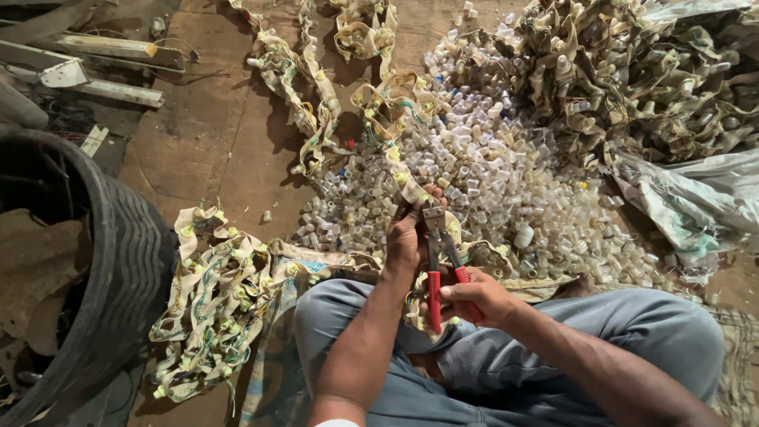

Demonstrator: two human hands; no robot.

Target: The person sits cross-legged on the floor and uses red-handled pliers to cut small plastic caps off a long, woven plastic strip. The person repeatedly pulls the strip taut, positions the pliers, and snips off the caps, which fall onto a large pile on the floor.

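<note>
So from my feed the strip (407, 186) of printed plastic with little caps on it sits right in the nose of the red-handled pliers (441, 261), just above the knees. Right hand (474, 296) has its grip wrapped round the handles, left hand (405, 237) is pinching the strip beside the tool. Behind that a big pile of clear caps (506, 174) on the floor, more strips (213, 300) by a tyre (118, 261) to the left

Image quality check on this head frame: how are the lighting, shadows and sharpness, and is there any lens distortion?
Head view: warm, dim light; the pile of clear caps is brightest, slightly glary. Deep shadow swallows the tyre and the upper left corner. The left hand, right hand and red-handled cutters are reasonably sharp. Wide-angle stretching shows toward the edges.
</note>
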